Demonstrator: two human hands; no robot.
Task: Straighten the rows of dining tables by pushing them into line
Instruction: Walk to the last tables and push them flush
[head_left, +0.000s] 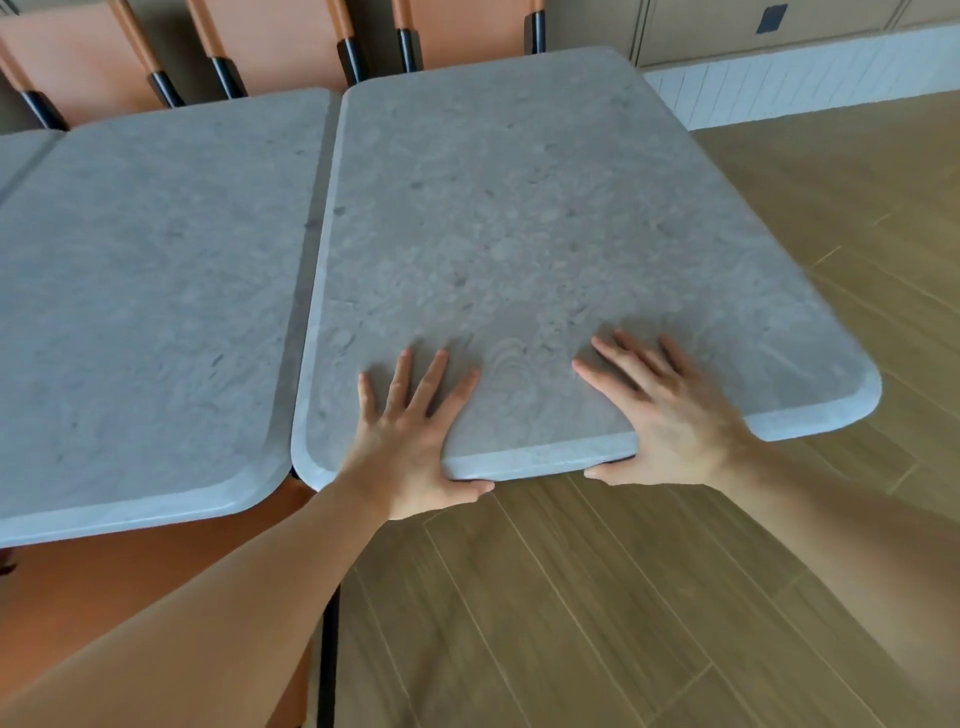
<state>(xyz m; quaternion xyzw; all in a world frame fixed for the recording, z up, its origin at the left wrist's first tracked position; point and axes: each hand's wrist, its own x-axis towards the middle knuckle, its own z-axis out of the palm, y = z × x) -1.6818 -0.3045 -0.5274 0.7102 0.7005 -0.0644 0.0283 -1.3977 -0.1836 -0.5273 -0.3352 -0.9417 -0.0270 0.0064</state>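
Note:
A grey stone-topped dining table (519, 218) fills the middle of the view, its near edge a little farther from me than that of the matching table (156, 291) on its left. The two tops nearly touch along a narrow gap. My left hand (410, 441) grips the right table's near edge, fingers spread flat on top and thumb under the rim. My right hand (665, 410) holds the same edge further right, fingers splayed on the top and thumb underneath. A sliver of a third table (21, 150) shows at the far left.
Orange chairs with black-tipped legs (291, 47) line the far side of the tables. An orange seat (130, 571) sits under the left table's near edge. Wood-plank floor (623, 597) lies to the right, ending at a white skirting and cabinet wall (805, 73).

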